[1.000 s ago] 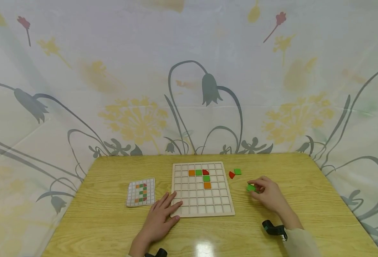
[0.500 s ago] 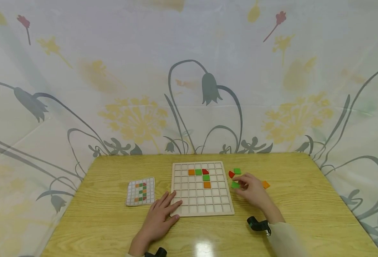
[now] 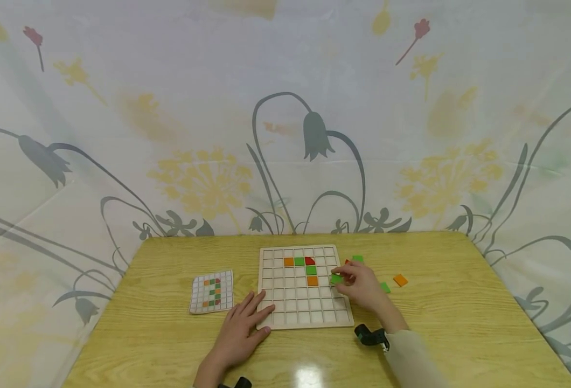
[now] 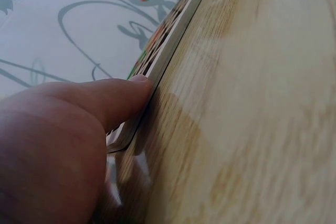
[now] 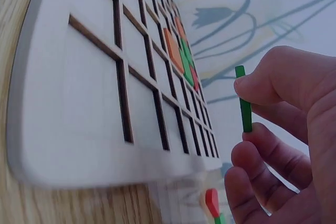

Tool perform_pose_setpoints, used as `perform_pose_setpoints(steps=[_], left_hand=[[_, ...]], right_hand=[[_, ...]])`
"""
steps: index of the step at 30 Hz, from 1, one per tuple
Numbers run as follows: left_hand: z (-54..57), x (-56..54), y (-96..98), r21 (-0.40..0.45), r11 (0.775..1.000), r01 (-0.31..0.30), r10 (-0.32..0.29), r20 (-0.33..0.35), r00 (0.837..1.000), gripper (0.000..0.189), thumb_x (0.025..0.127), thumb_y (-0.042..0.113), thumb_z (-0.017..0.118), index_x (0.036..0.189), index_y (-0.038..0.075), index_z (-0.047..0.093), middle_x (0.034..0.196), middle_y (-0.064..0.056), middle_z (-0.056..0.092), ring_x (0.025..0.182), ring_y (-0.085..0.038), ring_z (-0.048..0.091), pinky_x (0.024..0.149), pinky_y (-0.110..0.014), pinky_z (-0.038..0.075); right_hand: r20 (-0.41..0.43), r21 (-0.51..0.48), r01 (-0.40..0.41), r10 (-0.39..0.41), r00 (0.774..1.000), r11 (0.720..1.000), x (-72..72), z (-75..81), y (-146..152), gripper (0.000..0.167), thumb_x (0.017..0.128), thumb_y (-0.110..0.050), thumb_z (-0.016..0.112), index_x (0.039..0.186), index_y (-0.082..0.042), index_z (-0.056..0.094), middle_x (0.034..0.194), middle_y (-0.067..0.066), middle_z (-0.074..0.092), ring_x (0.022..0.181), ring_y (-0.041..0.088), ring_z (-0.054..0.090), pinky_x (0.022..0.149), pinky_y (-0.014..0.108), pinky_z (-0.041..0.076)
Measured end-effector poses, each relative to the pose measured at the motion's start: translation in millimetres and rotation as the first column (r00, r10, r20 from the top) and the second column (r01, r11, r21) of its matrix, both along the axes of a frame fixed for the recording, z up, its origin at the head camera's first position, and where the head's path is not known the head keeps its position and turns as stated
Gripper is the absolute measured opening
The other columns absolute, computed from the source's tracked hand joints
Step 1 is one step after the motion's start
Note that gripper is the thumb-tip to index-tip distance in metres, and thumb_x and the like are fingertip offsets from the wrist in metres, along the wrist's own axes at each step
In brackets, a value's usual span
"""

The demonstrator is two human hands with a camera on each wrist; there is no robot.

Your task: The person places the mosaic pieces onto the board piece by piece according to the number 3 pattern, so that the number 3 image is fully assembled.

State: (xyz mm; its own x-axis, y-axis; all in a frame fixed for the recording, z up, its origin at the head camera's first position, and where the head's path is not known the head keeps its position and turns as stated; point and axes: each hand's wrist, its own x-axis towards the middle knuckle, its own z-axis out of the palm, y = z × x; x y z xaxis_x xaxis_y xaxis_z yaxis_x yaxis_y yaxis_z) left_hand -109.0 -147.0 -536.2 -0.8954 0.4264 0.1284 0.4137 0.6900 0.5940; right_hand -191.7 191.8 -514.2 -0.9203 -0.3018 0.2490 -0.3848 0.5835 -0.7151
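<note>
My right hand (image 3: 363,288) pinches a green square tile (image 5: 244,100) between thumb and fingers, over the right edge of the wooden grid board (image 3: 295,318). The right wrist view shows that tile edge-on, raised off the board. My left hand (image 3: 239,334) lies with spread fingers on the board's lower left corner, its thumb (image 4: 123,98) along the front edge. In the board's cells sit an orange tile (image 3: 289,262), a green tile (image 3: 299,261), a red quarter-round tile (image 3: 310,261), another green tile (image 3: 312,270) and a second orange tile (image 3: 312,281).
Left of the board lies a paper pattern card (image 3: 211,292) with a printed coloured grid. On the table's right are a loose orange tile (image 3: 400,280), a green one (image 3: 385,287), another green one (image 3: 357,258) and a partly hidden red piece (image 5: 212,202). A patterned curtain (image 3: 285,134) stands behind.
My right hand has carried the green tile leftward from the table to the board's right edge, uncovering the loose orange and green tiles behind it. My left hand has stayed put.
</note>
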Motion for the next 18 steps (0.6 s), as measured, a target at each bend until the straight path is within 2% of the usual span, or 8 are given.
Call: perform_pose_setpoints(steps=[7, 12, 18], left_hand=[[-2.3, -0.7, 0.8, 0.001, 1.000, -0.006, 0.006, -0.009, 1.000, 0.046, 0.100, 0.036, 0.058, 0.144, 0.022, 0.057, 0.162, -0.003, 0.030, 0.149, -0.033, 0.020, 0.110, -0.067, 0.018], [-4.3, -1.1, 0.6, -0.003, 1.000, -0.007, 0.007, -0.019, 1.000, 0.046, 0.100, 0.036, 0.059, 0.144, 0.023, 0.057, 0.161, -0.003, 0.031, 0.149, -0.033, 0.021, 0.109, -0.068, 0.019], [-4.6, -0.7, -0.3, -0.006, 1.000, -0.009, 0.009, -0.016, 1.000, 0.046, 0.100, 0.036, 0.058, 0.144, 0.023, 0.056, 0.162, -0.002, 0.030, 0.149, -0.032, 0.020, 0.109, -0.068, 0.018]], right_hand=[[0.032, 0.003, -0.023, 0.023, 0.999, 1.000, -4.0, 0.7, -16, 0.026, 0.083, -0.006, 0.074, 0.109, -0.007, 0.075, 0.093, -0.002, 0.058, 0.084, 0.015, 0.052, 0.074, 0.032, 0.050], [0.050, -0.004, -0.060, 0.060, 0.997, 0.998, -9.5, -3.0, -29, 0.024, 0.084, -0.007, 0.075, 0.108, -0.008, 0.076, 0.093, -0.001, 0.059, 0.082, 0.015, 0.050, 0.073, 0.030, 0.048], [0.014, 0.018, -0.081, 0.080, 0.997, 0.997, -14.6, -7.0, -43, 0.021, 0.083, -0.008, 0.077, 0.104, -0.010, 0.077, 0.092, -0.004, 0.059, 0.080, 0.014, 0.048, 0.069, 0.030, 0.045]])
